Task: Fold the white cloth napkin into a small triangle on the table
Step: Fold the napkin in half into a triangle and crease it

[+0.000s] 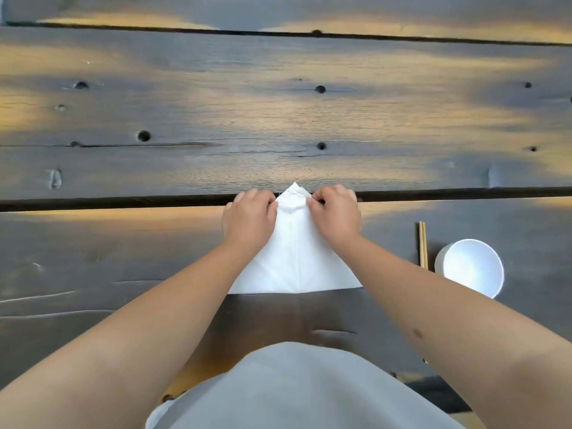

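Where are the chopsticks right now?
In the head view, the chopsticks lie on the dark wooden table, on the person's right, between the white bowl and the napkin.

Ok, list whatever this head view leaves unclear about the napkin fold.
- Napkin side edges near the tip: covered by the left hand and right hand.
- Fingers: curled under at the cloth, so the exact pinch is hidden.
- Layer count: not readable from above.
- Chopsticks: near ends hidden behind the right forearm and the white bowl.
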